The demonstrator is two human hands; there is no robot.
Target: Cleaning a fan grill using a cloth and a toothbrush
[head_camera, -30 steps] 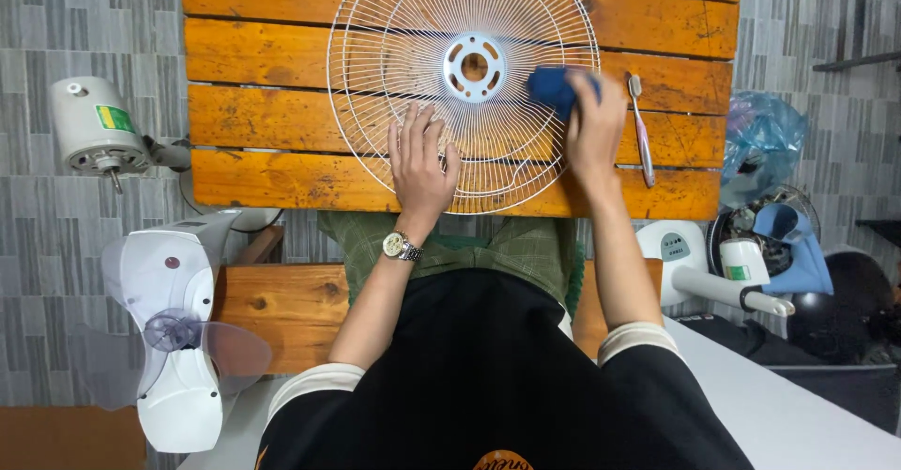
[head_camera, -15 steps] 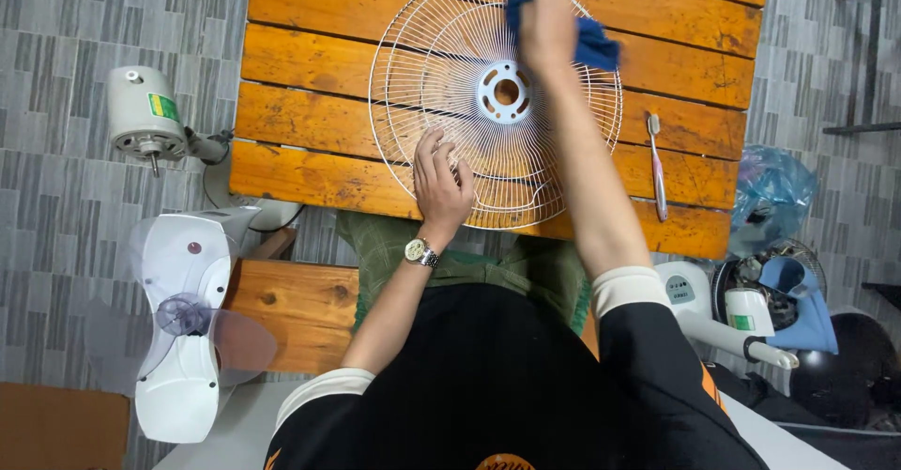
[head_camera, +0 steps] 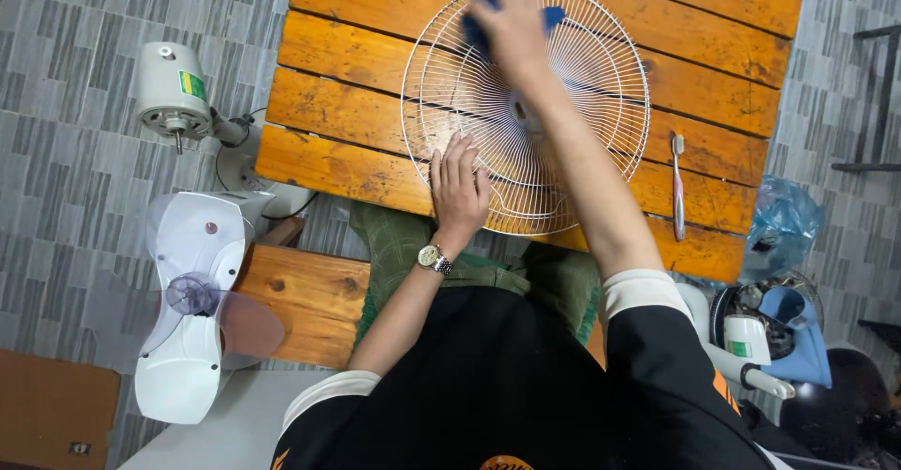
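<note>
My right hand (head_camera: 511, 24) is clenched on a blue cloth (head_camera: 477, 29) at the far rim of the white wire fan guard (head_camera: 526, 104), which lies flat on the orange slatted table (head_camera: 357, 85); my left hand (head_camera: 458, 186) rests open, fingers spread on the near rim. I judge the guard light, springy and prone to sliding, best pinned at its rim. Since 0.5 s ago the cloth has moved leftward along the far rim.

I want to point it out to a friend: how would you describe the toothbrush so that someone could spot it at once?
Start at the orange slatted wooden table and find the round white wire fan guard lying flat on it. Just beyond the guard's rim, toward the table's edge nearest the blue plastic bag, lies the toothbrush. It is the only slim, pale stick on the planks, lying alone and untouched by either hand.
</note>
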